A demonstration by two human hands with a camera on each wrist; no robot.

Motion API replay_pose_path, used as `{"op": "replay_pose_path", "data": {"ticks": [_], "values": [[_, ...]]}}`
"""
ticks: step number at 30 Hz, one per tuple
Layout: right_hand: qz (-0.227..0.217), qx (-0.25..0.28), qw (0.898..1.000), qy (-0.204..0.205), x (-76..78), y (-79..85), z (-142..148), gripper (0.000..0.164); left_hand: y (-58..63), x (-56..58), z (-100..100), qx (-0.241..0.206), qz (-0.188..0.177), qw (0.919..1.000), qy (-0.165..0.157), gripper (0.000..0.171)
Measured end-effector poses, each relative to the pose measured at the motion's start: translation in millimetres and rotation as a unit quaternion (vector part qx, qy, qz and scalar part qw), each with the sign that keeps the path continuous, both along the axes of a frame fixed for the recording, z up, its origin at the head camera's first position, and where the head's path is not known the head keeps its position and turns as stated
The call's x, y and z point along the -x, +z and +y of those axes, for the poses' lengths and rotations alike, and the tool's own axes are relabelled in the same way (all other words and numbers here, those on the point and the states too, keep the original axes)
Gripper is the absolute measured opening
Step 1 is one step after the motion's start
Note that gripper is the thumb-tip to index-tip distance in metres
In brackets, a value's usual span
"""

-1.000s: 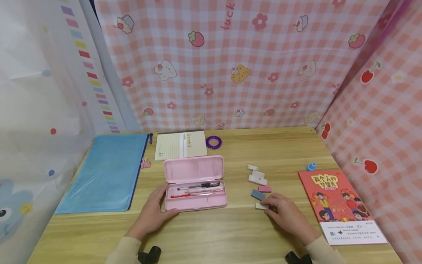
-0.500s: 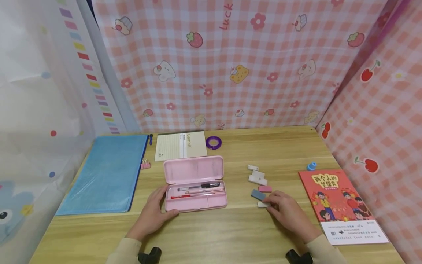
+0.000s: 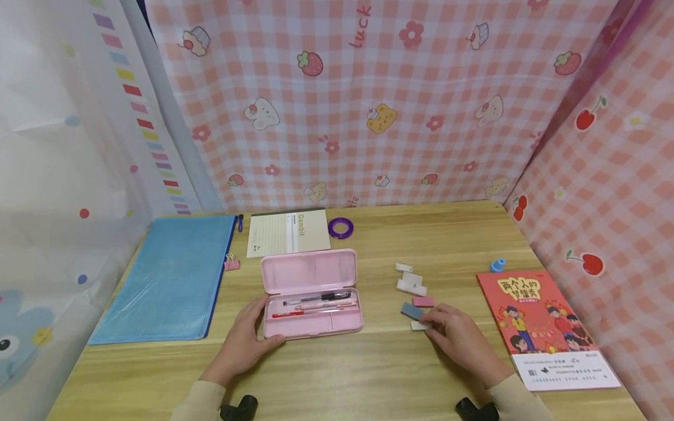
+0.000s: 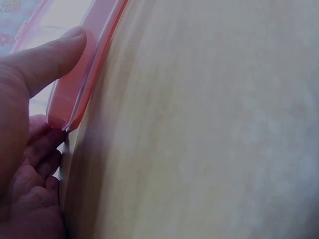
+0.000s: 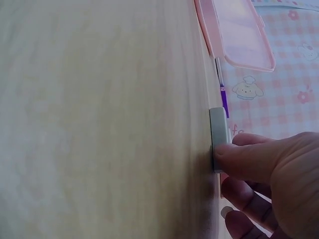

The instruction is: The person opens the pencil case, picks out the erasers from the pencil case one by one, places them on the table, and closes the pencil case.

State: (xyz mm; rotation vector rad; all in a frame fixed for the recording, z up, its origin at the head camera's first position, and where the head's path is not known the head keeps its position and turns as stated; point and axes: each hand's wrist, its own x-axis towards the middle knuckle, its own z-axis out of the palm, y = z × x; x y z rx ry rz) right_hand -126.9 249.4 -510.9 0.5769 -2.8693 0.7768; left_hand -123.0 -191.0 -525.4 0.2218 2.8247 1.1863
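A pink pencil case [image 3: 309, 273] lies on the table with its lid raised. Inside are a black pen [image 3: 317, 298], a pale pink pen [image 3: 326, 305] and a red pen [image 3: 295, 314]. My left hand [image 3: 246, 338] grips the case's left end; in the left wrist view the thumb [image 4: 65, 52] lies over the near side and the fingers are at the corner. Between thumb and forefinger my right hand [image 3: 459, 336] pinches a small white eraser [image 5: 218, 132] on the tabletop. A blue-grey eraser [image 3: 412, 310] sits just beyond it, with a pink eraser [image 3: 423, 302] farther back.
Several white erasers [image 3: 411, 287] lie behind the pink one. A red booklet [image 3: 544, 327] and blue bottle-shaped item [image 3: 497, 265] are at right. Left and back hold a blue folder [image 3: 165, 278], pink binder clip [image 3: 231, 263], notebook [image 3: 286, 234] and purple tape roll [image 3: 341, 228].
My right hand has slid the white eraser slightly away from me and to the right, nearer the blue-grey eraser, then stayed still. The left hand keeps its place on the pencil case.
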Motion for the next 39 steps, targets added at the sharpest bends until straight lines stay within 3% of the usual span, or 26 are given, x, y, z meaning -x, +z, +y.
{"op": "replay_pose_path", "data": {"ticks": [6,10,16,23,27,32,36,39], "values": [[0.01,0.007,1.0,0.006,1.5,12.0,-5.4,0.021,0.3,-0.4,0.7,-0.002,0.0,1.0,0.001,0.096],[-0.002,0.042,0.999,0.028,13.1,29.1,-26.0,0.024,0.0,-0.4,-1.2,-0.003,0.005,1.0,0.002,0.098],[0.002,0.073,0.996,0.048,47.2,49.9,-77.0,0.034,2.9,-1.1,-4.3,-0.014,-0.004,0.9999,0.004,0.1],[0.047,0.058,0.996,0.052,90.0,56.0,-117.4,0.05,3.4,1.3,-5.3,-0.008,0.003,0.9999,-0.006,0.097],[0.03,0.043,0.997,0.06,102.2,57.2,-129.0,0.05,2.5,2.6,-4.7,-0.006,0.013,0.9999,-0.008,0.097],[0.005,0.036,0.997,0.061,95.7,62.3,-136.4,0.046,3.9,2.6,-4.6,-0.01,0.003,0.9999,-0.004,0.098],[0.019,0.027,0.997,0.068,79.1,67.0,-137.6,0.041,11.6,-0.9,-8.7,-0.018,-0.01,0.9994,0.026,0.1],[0.045,0.01,0.995,0.092,65.2,66.2,-135.9,0.035,21.6,-5.1,-12.9,-0.013,0.006,0.9992,0.038,0.1]]}}
